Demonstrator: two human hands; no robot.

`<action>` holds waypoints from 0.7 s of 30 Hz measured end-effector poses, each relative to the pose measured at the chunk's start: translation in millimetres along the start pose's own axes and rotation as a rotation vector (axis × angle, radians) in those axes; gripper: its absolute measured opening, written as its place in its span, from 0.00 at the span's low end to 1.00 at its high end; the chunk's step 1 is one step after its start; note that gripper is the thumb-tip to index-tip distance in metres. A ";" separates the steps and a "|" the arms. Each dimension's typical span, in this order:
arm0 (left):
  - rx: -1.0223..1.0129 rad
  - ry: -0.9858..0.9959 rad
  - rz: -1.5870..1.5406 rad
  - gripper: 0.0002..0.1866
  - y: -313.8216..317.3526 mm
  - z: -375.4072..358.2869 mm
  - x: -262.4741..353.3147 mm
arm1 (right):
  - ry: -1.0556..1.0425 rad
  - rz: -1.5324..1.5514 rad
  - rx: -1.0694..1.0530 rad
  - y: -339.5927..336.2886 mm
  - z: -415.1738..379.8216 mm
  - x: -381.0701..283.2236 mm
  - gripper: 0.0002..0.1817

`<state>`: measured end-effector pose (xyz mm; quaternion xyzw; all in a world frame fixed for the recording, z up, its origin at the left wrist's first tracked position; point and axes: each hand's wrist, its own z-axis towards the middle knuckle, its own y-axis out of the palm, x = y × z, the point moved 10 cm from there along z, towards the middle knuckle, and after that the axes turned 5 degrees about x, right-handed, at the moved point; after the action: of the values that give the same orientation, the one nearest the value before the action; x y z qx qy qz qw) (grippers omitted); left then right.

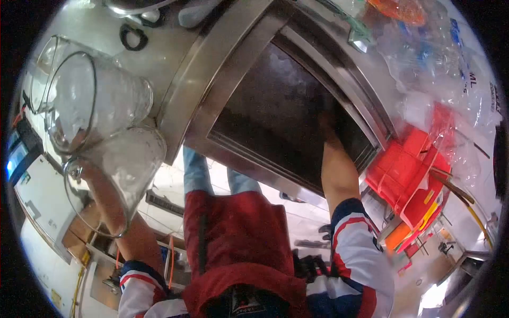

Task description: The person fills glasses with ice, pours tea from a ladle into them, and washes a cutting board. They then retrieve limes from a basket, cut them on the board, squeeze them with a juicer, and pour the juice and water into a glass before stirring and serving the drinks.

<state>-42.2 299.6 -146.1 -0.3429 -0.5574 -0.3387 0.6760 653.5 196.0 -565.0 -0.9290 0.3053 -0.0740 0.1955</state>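
Near R: red basket (398, 168). Near L: L hand (80, 146) seen thru clear containers (135, 159) on tabletop (168, 53); in or behind, and grip, can't tell. Mid: R hand (327, 123) down in dark metal-framed well (270, 114), blurred; open/closed unclear. Step, prob.: reaching into well; next move likely calls for clearing its frame. Far R: plastic bags (429, 58).

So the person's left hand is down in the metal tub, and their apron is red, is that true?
Not quite: in the head view, it's the right hand that is down in the metal tub. The apron is red.
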 end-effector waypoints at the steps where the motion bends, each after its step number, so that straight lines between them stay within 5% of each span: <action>1: 0.002 0.013 -0.012 0.30 -5.3 0.1 1.1 | -0.008 0.019 0.011 -0.7 -16.8 27.0 0.14; 16: -0.072 -0.033 -0.029 0.31 0.1 -27.2 10.9 | 0.058 0.288 -0.083 113.3 -98.5 80.5 0.12; 21: -0.038 -0.031 -0.026 0.31 15.8 -87.0 49.0 | 0.041 0.332 -0.111 14.4 63.5 -4.1 0.12</action>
<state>23.7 231.2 -111.6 -0.3538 -0.5658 -0.3527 0.6560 658.7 208.0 -628.9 -0.8736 0.4619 -0.0425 0.1471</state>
